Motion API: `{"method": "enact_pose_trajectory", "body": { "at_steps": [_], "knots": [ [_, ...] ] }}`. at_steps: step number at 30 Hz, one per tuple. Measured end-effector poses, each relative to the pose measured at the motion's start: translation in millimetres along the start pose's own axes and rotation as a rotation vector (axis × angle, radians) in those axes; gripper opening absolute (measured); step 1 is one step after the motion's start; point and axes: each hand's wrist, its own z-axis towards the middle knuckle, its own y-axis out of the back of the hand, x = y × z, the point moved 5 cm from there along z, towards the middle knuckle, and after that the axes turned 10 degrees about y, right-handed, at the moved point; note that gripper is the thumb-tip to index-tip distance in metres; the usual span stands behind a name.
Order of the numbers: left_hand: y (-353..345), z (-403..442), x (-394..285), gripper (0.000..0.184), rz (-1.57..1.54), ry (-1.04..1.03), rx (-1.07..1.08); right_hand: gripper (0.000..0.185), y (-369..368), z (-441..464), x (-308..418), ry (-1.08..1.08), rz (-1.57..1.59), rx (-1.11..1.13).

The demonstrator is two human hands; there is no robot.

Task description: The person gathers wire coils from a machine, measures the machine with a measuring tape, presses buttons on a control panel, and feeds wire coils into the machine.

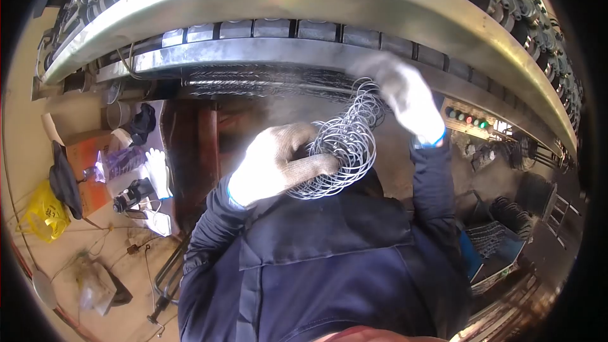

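Observation:
My left hand [285, 161], in a pale knitted work glove, is wrapped round a bundle of shiny metal wire rings [347, 145] in front of my chest. The thumb lies across the near rings. From there the bundle stretches up and to the right, its far end close to my right hand [402, 92]. That hand, gloved too, is smeared by motion below the machine's metal rail. Its fingers are too blurred to show whether they touch the rings. Behind the bundle, a row of twisted wire mesh [253, 82] runs along under the rail.
A curved metal machine beam [266, 0] spans the top. On the right is a panel with coloured buttons [468, 119], above a bin of metal parts [487, 244]. At left lie a white glove [158, 172], a yellow plastic bag [47, 213] and an orange box [85, 159].

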Motion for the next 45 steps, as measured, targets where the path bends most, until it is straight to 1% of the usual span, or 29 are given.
{"method": "enact_pose_trajectory", "body": {
  "at_steps": [2,4,6,7,9,11,12,13,15,16,19,21,23,25,26,27,28,30,32,34,35,36,38,39,40,41,42,43,45],
  "knots": [
    [-5,3,-5,0.043,0.002,0.036,0.02,0.024,-22,-10,12,-0.076,-0.43,0.373],
    [-11,8,-10,0.035,-0.061,-0.005,0.003,0.02,-16,-14,20,-0.103,-0.405,0.334],
    [-17,11,-12,0.035,-0.065,-0.011,0.017,0.022,2,-20,29,-0.072,-0.218,0.018],
    [-19,12,-13,0.035,-0.045,-0.014,0.024,0.025,11,-27,30,-0.145,-0.256,-0.161],
    [-22,12,-15,0.035,-0.012,0.014,0.043,0.023,34,-48,5,-0.02,-0.35,-0.575],
    [-27,15,-17,0.035,-0.006,0.013,0.054,0.022,62,-39,-11,0.115,-1.184,-0.566],
    [-31,15,-18,0.035,-0.003,0.013,0.067,0.023,66,-24,-27,0.225,-1.927,-0.278],
    [-33,16,-21,0.035,0.0,0.019,0.065,0.024,89,-11,-56,0.065,-1.889,-0.26],
    [-39,18,-29,0.036,-0.002,-0.011,0.077,0.024,115,-5,-80,-0.084,-1.837,-0.24],
    [-43,17,-30,0.036,0.0,-0.006,0.072,0.024,119,-6,-79,0.033,-1.932,-0.134],
    [-52,20,-36,0.039,-0.042,-0.024,0.018,0.03,122,-27,-49,0.076,-1.776,-0.044],
    [-59,23,-43,0.041,-0.074,0.055,0.053,0.031,99,-46,-2,0.111,-1.419,-0.158],
    [-70,28,-44,0.041,-0.102,0.07,0.029,0.032,87,-48,22,-0.01,-0.497,-0.054],
    [-81,34,-50,0.041,-0.228,0.101,-0.015,0.034,63,-57,40,0.003,-0.282,0.282],
    [-85,36,-53,0.04,-0.168,0.077,-0.013,0.034,56,-64,48,0.122,-0.524,0.379],
    [-89,36,-55,0.036,-0.14,0.062,-0.019,0.033,64,-62,54,0.094,-0.497,0.407],
    [-93,37,-58,0.033,-0.11,0.046,-0.026,0.032,82,-64,50,0.036,-0.285,0.386],
    [-103,38,-57,0.032,-0.127,0.045,-0.027,0.03,108,-72,50,-0.154,-0.153,0.005],
    [-106,40,-59,0.032,-0.143,0.051,-0.032,0.028,140,-99,5,0.259,-1.807,-0.103],
    [-109,40,-63,0.032,-0.163,0.08,-0.023,0.025,167,-74,-24,0.116,-1.813,-0.127],
    [-109,38,-61,0.041,-0.103,0.119,0.022,0.025,181,-64,-39,0.067,-1.814,-0.136],
    [-108,39,-60,0.041,-0.099,0.117,0.027,0.027,201,-66,-59,0.174,-1.76,-0.117],
    [-107,41,-58,0.04,-0.181,0.132,0.068,0.03,190,-69,-46,0.249,-1.719,-0.105],
    [-105,45,-56,0.041,-0.147,0.054,0.034,0.034,185,-79,-39,0.073,-1.939,-0.052],
    [-103,49,-56,0.041,-0.157,0.038,0.051,0.033,174,-85,-21,0.036,-2.014,-0.066],
    [-101,53,-56,0.038,-0.127,0.019,0.062,0.032,160,-95,-4,0.048,-1.969,-0.081],
    [-99,57,-56,0.035,-0.092,0.002,0.079,0.031,148,-103,11,0.054,-1.777,-0.14],
    [-97,62,-58,0.037,-0.062,0.038,0.137,0.031,142,-111,22,0.019,-1.336,-0.205],
    [-99,72,-56,0.041,-0.059,0.003,0.139,0.032,126,-121,20,-0.147,-0.044,-0.327]
  ]
}}
